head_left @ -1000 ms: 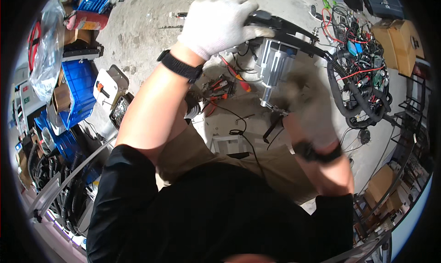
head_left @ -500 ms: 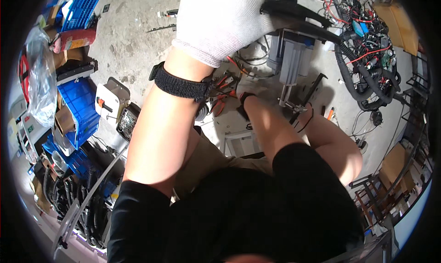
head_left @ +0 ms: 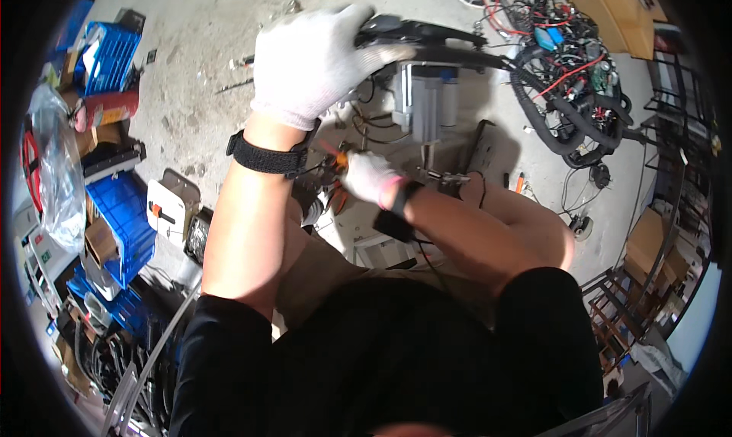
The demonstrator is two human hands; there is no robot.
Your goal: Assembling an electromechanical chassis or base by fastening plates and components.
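My left hand [head_left: 301, 71], in a white knit glove, is closed on one end of a long black part [head_left: 435, 34]. Its thumb lies along the near side. Below the part hangs a grey metal cylinder unit [head_left: 427, 105] with a thin rod at its lower end. Nearer to me, my right hand [head_left: 370, 179], gloved too, closes around a small orange-handled tool [head_left: 341, 161]; the tool's kind is blurred and partly covered. Just beside that hand lie orange-handled pliers [head_left: 338, 200] on the floor. Both wrists wear black straps.
At the far right is a tangle of wires and circuit boards [head_left: 564, 63] with a thick black corrugated hose [head_left: 545, 128]. Blue crates [head_left: 122, 223], a clear plastic bag [head_left: 57, 170] and a red cylinder [head_left: 110, 109] stand to the left. My bare knee [head_left: 541, 242] is at the right.
My view has shifted, so the scene sits further left. My right hand, earlier hidden at the low middle, has come up to the orange-handled tool. The left keeps its hold on the black part.
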